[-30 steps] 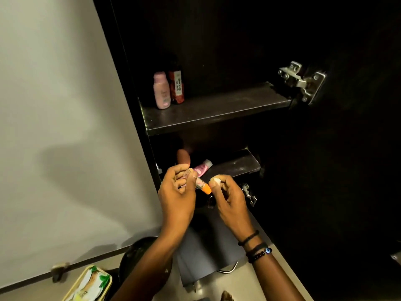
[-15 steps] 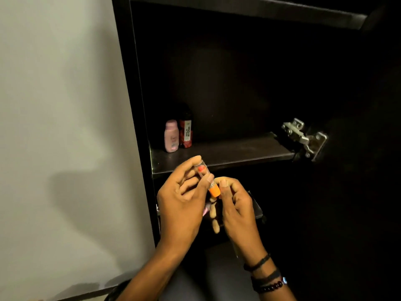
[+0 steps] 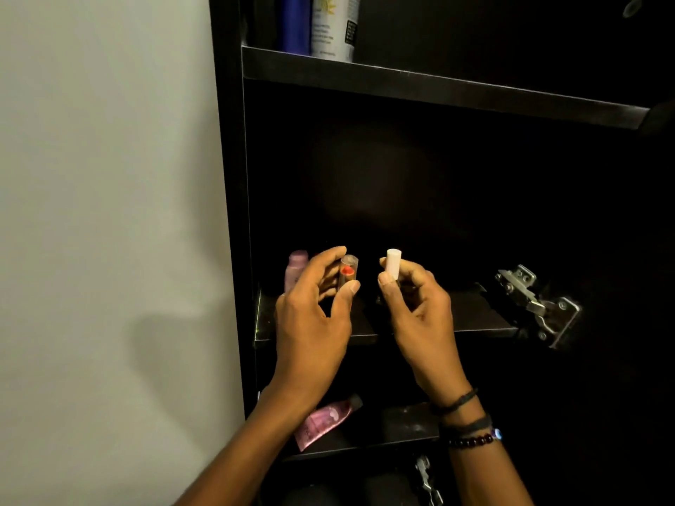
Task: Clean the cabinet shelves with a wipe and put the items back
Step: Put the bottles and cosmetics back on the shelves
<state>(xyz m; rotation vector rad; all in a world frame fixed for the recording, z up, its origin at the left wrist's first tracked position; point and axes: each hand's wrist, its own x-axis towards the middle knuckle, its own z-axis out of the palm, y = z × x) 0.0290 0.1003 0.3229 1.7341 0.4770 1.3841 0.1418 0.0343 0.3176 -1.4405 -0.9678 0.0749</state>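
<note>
Both hands up in front of dark cabinet point(image 3: 230, 213), level w/ middle shelf point(image 3: 475, 323). Left hand point(image 3: 314, 315) pinches a small clear tube point(image 3: 349, 273) w/ red-orange inside, thumb + fingers round it, upright. Right hand point(image 3: 416, 308) holds a white cap point(image 3: 393, 264) between thumb + forefinger, just right of the tube, apart from it, not touching. Pink bottle point(image 3: 296, 268) on shelf just behind left grip, partly hidden by fingers. Below left wrist, pink tube point(image 3: 325, 421) lies tilted on lower shelf point(image 3: 405, 421). Metal hinge point(image 3: 537, 304) well right of right grip. Above both: top shelf point(image 3: 438, 85) w/ blue bottle point(image 3: 294, 20) + white bottle point(image 3: 334, 27) touching side by side. Beaded bracelets point(image 3: 471, 432) on right wrist.
</note>
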